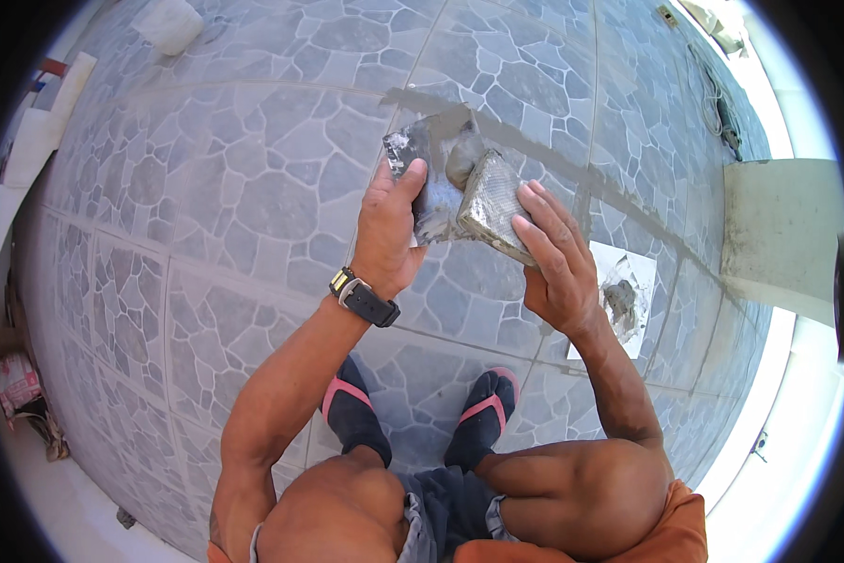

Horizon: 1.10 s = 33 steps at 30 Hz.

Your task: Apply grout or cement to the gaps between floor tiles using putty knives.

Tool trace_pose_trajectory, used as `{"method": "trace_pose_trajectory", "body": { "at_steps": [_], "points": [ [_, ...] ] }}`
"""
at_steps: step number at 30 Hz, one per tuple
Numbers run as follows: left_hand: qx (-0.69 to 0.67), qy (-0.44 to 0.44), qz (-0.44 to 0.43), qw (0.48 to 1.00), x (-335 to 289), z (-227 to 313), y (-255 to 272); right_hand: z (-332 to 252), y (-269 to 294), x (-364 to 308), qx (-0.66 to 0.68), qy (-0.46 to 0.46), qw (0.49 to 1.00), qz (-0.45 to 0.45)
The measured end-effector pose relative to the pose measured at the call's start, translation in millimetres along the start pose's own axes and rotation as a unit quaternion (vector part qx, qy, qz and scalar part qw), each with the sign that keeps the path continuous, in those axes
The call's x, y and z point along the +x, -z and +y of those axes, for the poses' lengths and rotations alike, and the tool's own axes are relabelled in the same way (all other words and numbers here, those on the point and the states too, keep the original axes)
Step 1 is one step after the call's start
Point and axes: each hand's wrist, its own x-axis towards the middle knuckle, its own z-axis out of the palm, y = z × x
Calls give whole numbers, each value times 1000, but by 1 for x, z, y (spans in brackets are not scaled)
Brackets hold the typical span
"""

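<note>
My left hand (389,225) grips a thin, dark, flat sheet (433,192) smeared with grey paste, thumb on top. A lump of grey grout-like paste (464,158) sits at the sheet's right side. My right hand (563,258) is closed round a grey rectangular block (495,202) with a mesh-like face and paste-coated edges. The block is tilted, its left edge against or just beside the sheet and paste; I cannot tell whether they touch. Both hands are over the stone-patterned tile floor (281,178), where a darker smeared band (647,208) follows a joint.
To the right, a white sheet (636,261) with a dab of grey paste lies on the floor. A pale upright block (783,225) stands beyond it. A coiled cable (713,105) lies at the far right, a white block (168,26) at the far left. My sandalled feet (486,413) are below.
</note>
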Motion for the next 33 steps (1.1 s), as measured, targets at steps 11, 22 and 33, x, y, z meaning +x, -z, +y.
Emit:
{"method": "trace_pose_trajectory", "body": {
  "at_steps": [11,22,33],
  "points": [
    [55,3,6,998,-10,7,-14,55,31,-43,-135,-140,977,-87],
    [117,-7,18,993,-16,18,1,219,64,-78,-241,-385,850,-268],
    [121,-4,41,992,-14,17,12,218,40,-81,-186,-330,840,-388]
  ]
}}
